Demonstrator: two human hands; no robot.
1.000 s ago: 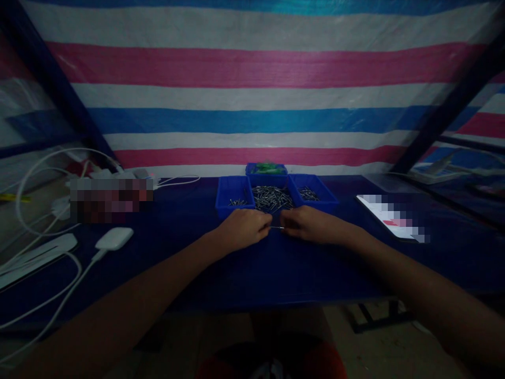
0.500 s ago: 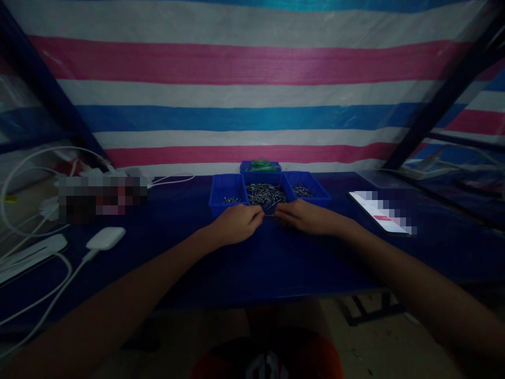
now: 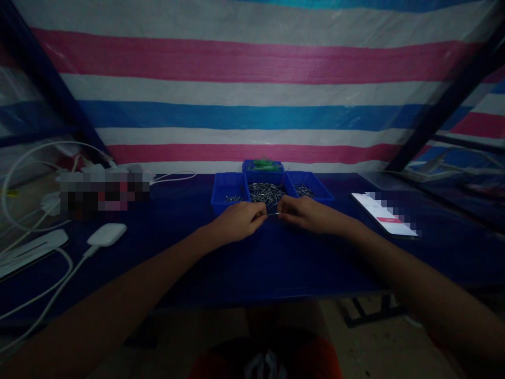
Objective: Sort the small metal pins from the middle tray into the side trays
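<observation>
Between my two hands runs a thin, light metal pin (image 3: 273,213), level and just above the blue table. Closed fingertips of my left hand (image 3: 241,220) pinch its left end. On the other end, the curled fingers of my right hand (image 3: 303,213) are closed. Right behind the hands, a middle blue bin (image 3: 265,178) holds a heap of small metal pins (image 3: 269,193). Beside it, a left blue bin (image 3: 229,185) has a few pins near its front, and a right blue bin (image 3: 321,192) has a small pile. My fingers hide the pin's ends.
Behind the middle bin, a blue bin (image 3: 248,167) contains green pieces (image 3: 265,165). A phone (image 3: 384,215) lies at right. White cables, a white charger (image 3: 107,235) and blurred-out items occupy the left. A striped sheet (image 3: 252,63) hangs behind the table (image 3: 252,268).
More of the pin shows between my hands, whose fingertips are slightly further apart. The right fingers have lifted and curled a little. The whole view has shifted slightly.
</observation>
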